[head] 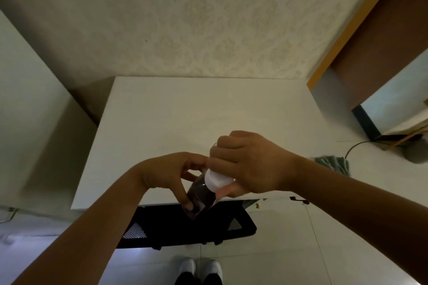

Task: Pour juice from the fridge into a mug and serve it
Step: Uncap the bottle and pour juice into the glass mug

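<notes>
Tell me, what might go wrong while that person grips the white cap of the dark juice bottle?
1. The small clear bottle of dark juice is tilted in mid-air, pinched by the left hand; if the white round cap under the right hand comes off suddenly, juice could spill.
2. It hangs over the white table edge and black mesh chair; a slip could drop it to the floor.
3. No mug is in view to pour into.

No readable text, brand, nr or sign anywhere in view. The bottle (201,194) shows dark contents and a plain white cap (216,180), w/ no legible label. Desk (185,111) top and the patterned wall (208,18) behind it carry no writing either.
</notes>
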